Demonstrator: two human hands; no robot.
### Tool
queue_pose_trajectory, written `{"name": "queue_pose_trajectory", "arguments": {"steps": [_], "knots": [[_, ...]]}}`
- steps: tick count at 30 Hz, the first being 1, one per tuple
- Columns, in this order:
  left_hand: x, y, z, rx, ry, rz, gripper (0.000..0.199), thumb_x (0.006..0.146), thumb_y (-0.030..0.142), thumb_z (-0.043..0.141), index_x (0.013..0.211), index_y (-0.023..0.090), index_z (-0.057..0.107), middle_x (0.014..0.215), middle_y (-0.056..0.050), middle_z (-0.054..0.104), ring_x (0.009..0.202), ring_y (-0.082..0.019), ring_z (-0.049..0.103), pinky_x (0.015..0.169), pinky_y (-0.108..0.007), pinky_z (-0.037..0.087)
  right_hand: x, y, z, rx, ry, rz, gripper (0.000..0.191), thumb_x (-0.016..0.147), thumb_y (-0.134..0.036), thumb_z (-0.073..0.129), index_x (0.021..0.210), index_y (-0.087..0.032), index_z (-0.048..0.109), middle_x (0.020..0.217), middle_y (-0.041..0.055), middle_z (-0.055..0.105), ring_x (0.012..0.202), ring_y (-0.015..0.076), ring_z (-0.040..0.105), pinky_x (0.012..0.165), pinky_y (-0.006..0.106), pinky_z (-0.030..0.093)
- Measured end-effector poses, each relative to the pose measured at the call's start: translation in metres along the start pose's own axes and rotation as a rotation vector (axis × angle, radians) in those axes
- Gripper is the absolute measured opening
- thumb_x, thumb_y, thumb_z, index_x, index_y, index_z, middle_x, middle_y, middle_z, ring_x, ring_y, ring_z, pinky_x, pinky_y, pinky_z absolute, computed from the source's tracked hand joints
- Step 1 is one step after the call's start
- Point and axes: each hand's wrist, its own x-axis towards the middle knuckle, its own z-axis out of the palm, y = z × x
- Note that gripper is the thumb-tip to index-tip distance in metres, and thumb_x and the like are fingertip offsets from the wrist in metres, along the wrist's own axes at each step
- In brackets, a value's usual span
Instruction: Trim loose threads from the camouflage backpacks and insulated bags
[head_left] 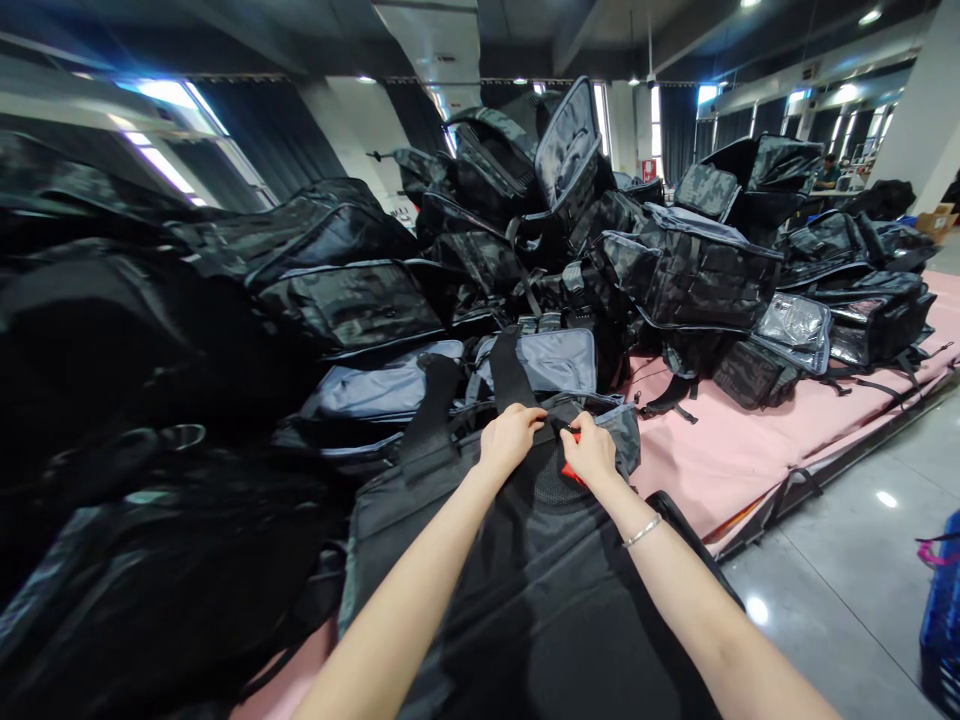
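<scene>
A large black backpack [540,590] lies in front of me with its strap side up. My left hand [514,437] pinches black fabric near the top edge, beside a wide shoulder strap [511,370]. Just to the right, my right hand [592,447] is closed round a small red tool [574,465], its tip close to the left fingers. Most of the tool is hidden by the palm, so its exact kind does not show. A second strap [435,400] stretches away on the left. A bracelet circles my right wrist.
Camouflage backpacks [705,270], many unzipped, are heaped behind and on the right. Dark bags [112,400] crowd the left side. Pink sheeting [720,450] covers the table, whose edge runs along the right. A blue crate [943,610] stands on the tiled floor.
</scene>
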Motion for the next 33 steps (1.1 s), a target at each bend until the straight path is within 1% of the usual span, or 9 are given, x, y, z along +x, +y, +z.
{"name": "queue_pose_trajectory", "arguments": {"steps": [3, 7, 10, 14, 17, 23, 33], "knots": [[0.004, 0.002, -0.005, 0.077, -0.049, 0.1, 0.028, 0.087, 0.028, 0.043, 0.105, 0.025, 0.065, 0.102, -0.005, 0.06, 0.085, -0.018, 0.061, 0.069, -0.025, 0.044, -0.001, 0.0, -0.001, -0.009, -0.003, -0.006, 0.016, 0.085, -0.033, 0.051, 0.095, -0.022, 0.055, 0.081, 0.0042, 0.064, 0.074, 0.0201, 0.06, 0.063, 0.027, 0.037], [0.008, 0.008, -0.011, 0.177, -0.098, 0.227, 0.026, 0.086, 0.022, 0.04, 0.091, 0.016, 0.065, 0.094, -0.01, 0.057, 0.084, -0.02, 0.06, 0.071, -0.03, 0.044, -0.001, 0.001, -0.002, -0.011, -0.007, -0.009, 0.015, 0.085, -0.034, 0.051, 0.094, -0.023, 0.055, 0.08, 0.0035, 0.064, 0.075, 0.0209, 0.06, 0.064, 0.027, 0.037], [0.008, 0.009, -0.012, 0.223, -0.114, 0.27, 0.025, 0.086, 0.02, 0.038, 0.09, 0.011, 0.061, 0.091, -0.013, 0.056, 0.081, -0.021, 0.06, 0.07, -0.032, 0.045, -0.001, 0.001, -0.003, -0.008, -0.012, -0.014, 0.015, 0.084, -0.034, 0.051, 0.094, -0.024, 0.055, 0.081, 0.0034, 0.065, 0.076, 0.0212, 0.061, 0.064, 0.028, 0.038], [0.003, 0.006, -0.009, 0.242, -0.096, 0.266, 0.03, 0.09, 0.024, 0.031, 0.096, 0.009, 0.056, 0.093, -0.013, 0.054, 0.082, -0.022, 0.06, 0.068, -0.032, 0.045, -0.002, 0.0, -0.004, 0.001, -0.026, -0.027, 0.015, 0.084, -0.036, 0.051, 0.094, -0.024, 0.055, 0.082, 0.0025, 0.065, 0.077, 0.0204, 0.061, 0.066, 0.028, 0.038], [-0.001, 0.004, -0.005, 0.245, -0.076, 0.244, 0.032, 0.09, 0.025, 0.028, 0.099, 0.009, 0.054, 0.095, -0.014, 0.053, 0.083, -0.022, 0.059, 0.067, -0.031, 0.046, -0.002, 0.001, -0.004, -0.004, -0.045, -0.038, 0.017, 0.085, -0.037, 0.05, 0.095, -0.025, 0.054, 0.084, 0.0018, 0.066, 0.079, 0.0193, 0.061, 0.068, 0.027, 0.039], [-0.002, 0.004, -0.002, 0.243, -0.051, 0.206, 0.032, 0.09, 0.026, 0.028, 0.099, 0.009, 0.054, 0.094, -0.013, 0.054, 0.081, -0.023, 0.06, 0.064, -0.031, 0.045, -0.002, 0.001, -0.004, -0.03, -0.067, -0.05, 0.018, 0.085, -0.038, 0.05, 0.097, -0.025, 0.054, 0.085, 0.0008, 0.066, 0.081, 0.0187, 0.062, 0.069, 0.026, 0.039], [-0.001, 0.004, -0.006, 0.231, -0.061, 0.212, 0.032, 0.09, 0.026, 0.028, 0.1, 0.01, 0.054, 0.095, -0.013, 0.054, 0.082, -0.022, 0.06, 0.066, -0.03, 0.045, -0.003, 0.001, -0.006, -0.023, -0.071, -0.063, 0.019, 0.086, -0.039, 0.05, 0.098, -0.025, 0.054, 0.086, 0.001, 0.066, 0.081, 0.0187, 0.062, 0.069, 0.026, 0.039]]}}
